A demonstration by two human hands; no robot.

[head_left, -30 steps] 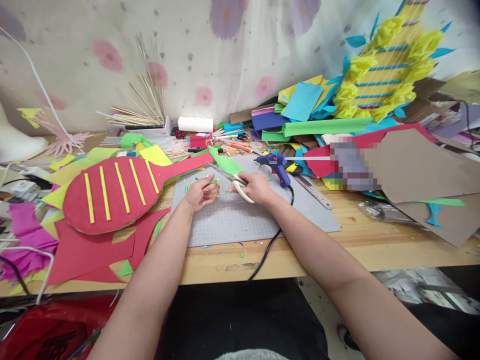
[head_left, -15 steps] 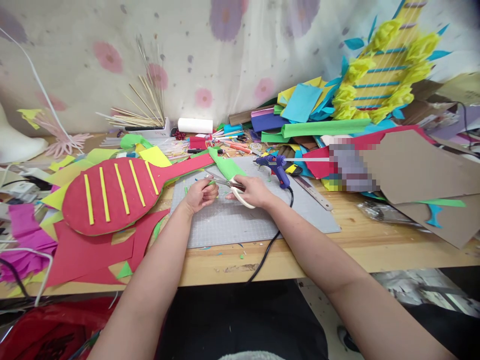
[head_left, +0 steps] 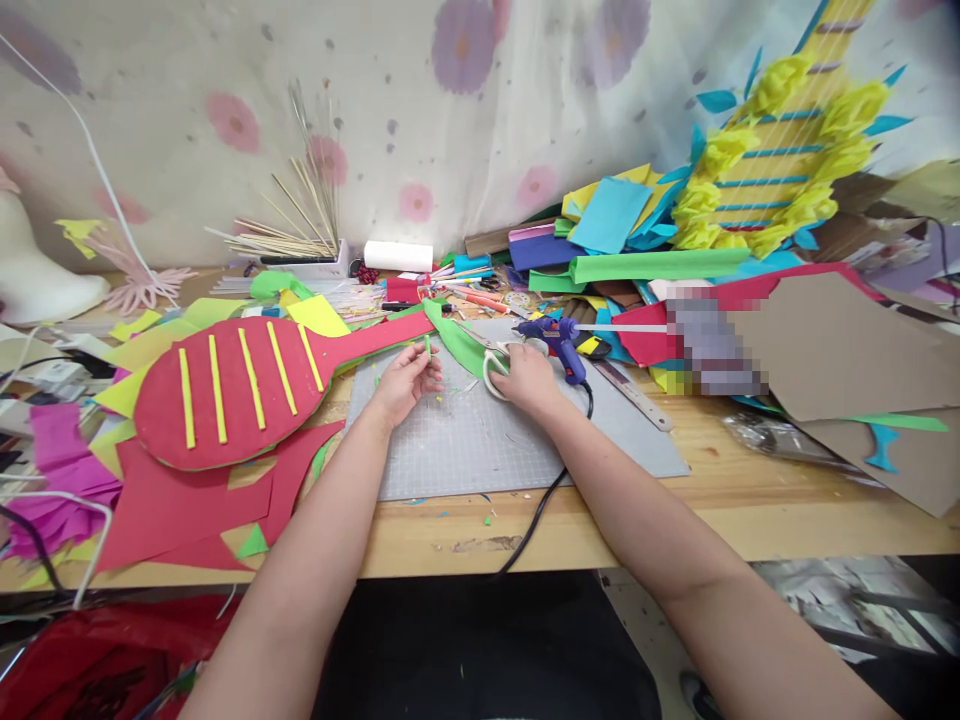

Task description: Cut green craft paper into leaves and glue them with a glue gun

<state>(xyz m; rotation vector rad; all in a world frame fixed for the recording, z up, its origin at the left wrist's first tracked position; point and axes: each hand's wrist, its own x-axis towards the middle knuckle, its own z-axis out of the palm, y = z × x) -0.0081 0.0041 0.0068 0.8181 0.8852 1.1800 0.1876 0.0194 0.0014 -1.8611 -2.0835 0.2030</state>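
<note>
My left hand (head_left: 409,383) pinches a small green strip (head_left: 427,345) upright between thumb and finger, above the grey cutting mat (head_left: 442,455). My right hand (head_left: 529,378) is closed on the white-handled scissors (head_left: 493,370), whose blades point toward the far left. Under and beside the blades lies a piece of green paper (head_left: 461,348). Left of my left hand rests a red guitar-shaped cutout (head_left: 225,390) with several yellow strips across its body. Its neck reaches to the green paper.
A purple glue gun (head_left: 559,345) lies just beyond my right hand, its black cord (head_left: 551,500) crossing the mat. A metal ruler (head_left: 637,395) is to the right. Red paper scraps (head_left: 187,505) lie front left; brown cardboard (head_left: 847,350) lies right. A yellow guitar model (head_left: 772,180) stands behind.
My hands have moved apart. The right hand has shifted right with the scissors, away from the left hand, which has turned up with the small green strip. The view has shifted slightly.
</note>
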